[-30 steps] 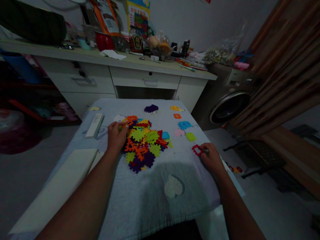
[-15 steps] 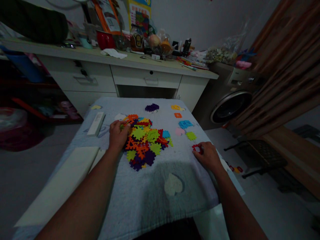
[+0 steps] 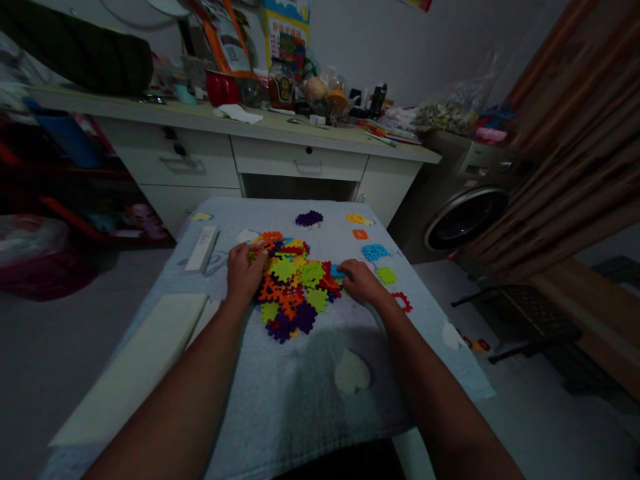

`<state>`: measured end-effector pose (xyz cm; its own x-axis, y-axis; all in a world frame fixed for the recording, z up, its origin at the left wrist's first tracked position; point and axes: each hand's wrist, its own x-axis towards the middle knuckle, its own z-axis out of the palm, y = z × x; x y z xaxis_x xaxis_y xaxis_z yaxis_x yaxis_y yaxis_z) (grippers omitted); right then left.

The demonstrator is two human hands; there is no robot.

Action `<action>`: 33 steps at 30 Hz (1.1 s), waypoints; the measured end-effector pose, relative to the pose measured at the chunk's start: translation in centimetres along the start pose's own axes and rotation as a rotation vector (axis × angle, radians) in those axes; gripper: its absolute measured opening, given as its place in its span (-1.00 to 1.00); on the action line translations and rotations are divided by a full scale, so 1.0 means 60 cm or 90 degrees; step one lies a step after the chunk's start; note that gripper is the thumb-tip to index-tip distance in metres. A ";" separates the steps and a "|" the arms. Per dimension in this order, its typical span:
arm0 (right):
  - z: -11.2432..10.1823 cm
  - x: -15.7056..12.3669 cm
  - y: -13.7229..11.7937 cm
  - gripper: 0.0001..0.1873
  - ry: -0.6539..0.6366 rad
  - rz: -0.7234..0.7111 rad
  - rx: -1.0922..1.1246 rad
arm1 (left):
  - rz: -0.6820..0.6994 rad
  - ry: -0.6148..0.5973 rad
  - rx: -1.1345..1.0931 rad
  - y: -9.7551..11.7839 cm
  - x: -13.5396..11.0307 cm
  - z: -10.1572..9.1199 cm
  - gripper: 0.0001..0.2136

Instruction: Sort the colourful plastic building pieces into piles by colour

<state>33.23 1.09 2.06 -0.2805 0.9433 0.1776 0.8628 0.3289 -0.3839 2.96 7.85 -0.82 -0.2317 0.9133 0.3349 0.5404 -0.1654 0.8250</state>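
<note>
A pile of colourful snowflake-shaped plastic pieces lies in the middle of a small table covered with a light blue towel. My left hand rests at the pile's left edge, fingers curled on the pieces. My right hand touches the pile's right edge, fingers bent down onto the pieces; what they grip, if anything, is hidden. A red piece lies alone on the towel just right of that hand. Sorted pieces lie apart: purple, yellow, orange, blue, green.
A long white box lies at the table's left, a flat white board nearer me. Behind stands a cluttered white desk with drawers. A washing machine and brown curtain stand to the right.
My right hand let go of the red piece at the right of the towel and moved left to the pile's right edge. My left hand stayed at the pile.
</note>
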 end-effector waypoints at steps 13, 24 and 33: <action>-0.005 -0.010 -0.004 -0.83 0.082 -0.010 0.034 | 0.001 0.009 -0.002 -0.007 0.001 0.002 -0.75; -0.079 0.005 0.081 -0.85 0.264 0.212 0.138 | 0.012 0.013 -0.005 -0.011 0.004 0.007 -0.72; -0.058 0.040 0.110 -0.85 0.382 0.348 0.124 | 0.001 0.004 0.004 -0.009 0.001 0.002 -0.73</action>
<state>39.73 5.39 3.11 0.4759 0.8059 0.3522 0.7087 -0.1143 -0.6962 2.77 8.03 -1.32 -0.2358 0.9110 0.3384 0.5458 -0.1639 0.8217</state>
